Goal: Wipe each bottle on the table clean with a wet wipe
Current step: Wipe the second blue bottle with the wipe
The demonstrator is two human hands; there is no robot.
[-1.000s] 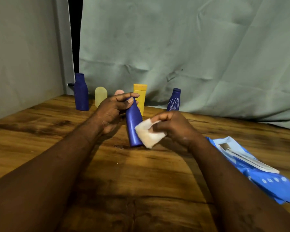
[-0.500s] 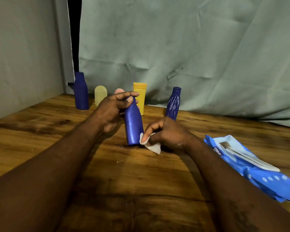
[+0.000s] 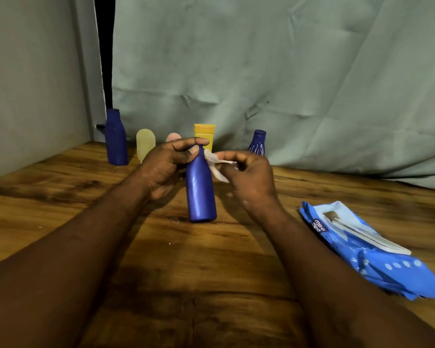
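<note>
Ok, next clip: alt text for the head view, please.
A person's left hand grips the top of an upright blue bottle on a wooden table while the right hand pinches a white wet wipe at its neck. Other bottles stand in a row at the back before a green cloth; a blue wipes pack lies to the right.

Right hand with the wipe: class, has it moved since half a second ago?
Yes. The right hand has risen from the base of the front blue bottle to its neck, carrying the wet wipe with it.
</note>
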